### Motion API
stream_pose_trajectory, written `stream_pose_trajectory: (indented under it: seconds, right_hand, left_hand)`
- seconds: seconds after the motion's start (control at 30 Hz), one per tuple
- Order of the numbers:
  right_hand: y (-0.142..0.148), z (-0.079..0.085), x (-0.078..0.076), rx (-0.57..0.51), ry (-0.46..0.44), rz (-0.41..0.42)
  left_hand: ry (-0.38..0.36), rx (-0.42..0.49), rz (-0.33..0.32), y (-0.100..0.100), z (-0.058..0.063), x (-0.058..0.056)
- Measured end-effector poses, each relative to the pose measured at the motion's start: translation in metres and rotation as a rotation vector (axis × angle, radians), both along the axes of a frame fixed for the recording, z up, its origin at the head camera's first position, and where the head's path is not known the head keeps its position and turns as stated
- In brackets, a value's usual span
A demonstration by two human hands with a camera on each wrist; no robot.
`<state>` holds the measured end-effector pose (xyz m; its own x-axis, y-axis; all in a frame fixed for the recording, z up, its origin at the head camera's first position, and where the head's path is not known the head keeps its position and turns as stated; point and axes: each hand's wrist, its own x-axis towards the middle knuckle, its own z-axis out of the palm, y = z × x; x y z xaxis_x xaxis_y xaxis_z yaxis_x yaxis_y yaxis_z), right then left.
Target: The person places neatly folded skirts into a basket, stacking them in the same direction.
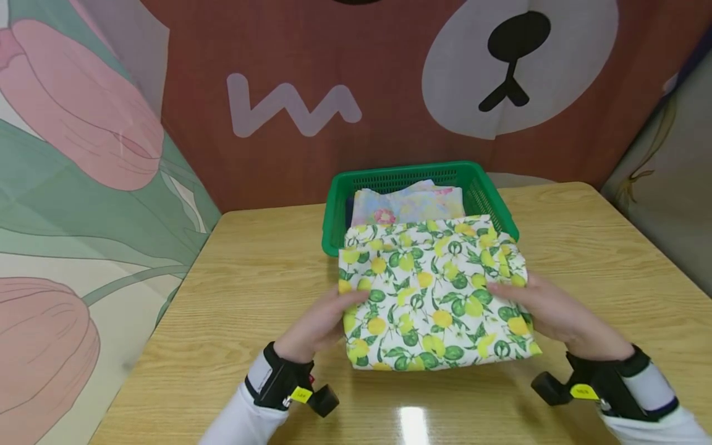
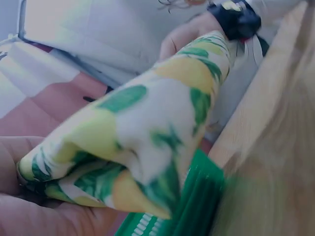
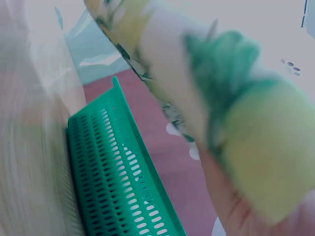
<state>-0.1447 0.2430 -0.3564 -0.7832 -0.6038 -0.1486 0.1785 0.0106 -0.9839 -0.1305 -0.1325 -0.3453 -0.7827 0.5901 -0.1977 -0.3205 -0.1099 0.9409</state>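
A folded white cloth printed with yellow lemons and green leaves (image 1: 434, 303) is held up by both hands, its far edge overlapping the near side of a green basket (image 1: 331, 219). My left hand (image 1: 322, 318) grips the cloth's left side, thumb on top. In the left wrist view, the left hand (image 2: 59, 216) pinches the folded layers of the lemon-print cloth (image 2: 152, 113) between thumb and fingers. On the opposite side, my right hand (image 1: 562, 312) grips with its thumb over the cloth; its other fingers are mostly hidden underneath.
Inside the basket lies a folded pastel floral cloth (image 1: 411, 204), with a dark item (image 1: 349, 211) at its left. The basket stands at the far side of a wooden table (image 1: 256, 278). Behind it hangs a brown printed curtain (image 1: 389, 111).
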Motion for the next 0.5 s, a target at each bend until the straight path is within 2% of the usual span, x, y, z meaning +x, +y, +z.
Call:
stream_pose_trajectory:
  seconds: [0.1, 0.23, 0.4, 0.5]
  right_hand:
    - [-0.004, 0.009, -0.007, 0.081, 0.051, -0.065]
    - [-0.014, 0.019, -0.021, 0.104, 0.124, -0.148]
    - [-0.029, 0.034, -0.037, 0.169, 0.215, -0.257]
    - [-0.036, 0.043, -0.046, 0.129, 0.250, -0.311]
  left_hand:
    - [0.076, -0.040, 0.023, 0.000, 0.007, -0.012]
    - [0.181, -0.081, 0.082, 0.001, 0.016, -0.031]
    - [0.304, -0.191, 0.164, 0.002, 0.032, -0.051]
    - [0.372, -0.253, 0.225, 0.004, 0.043, -0.060]
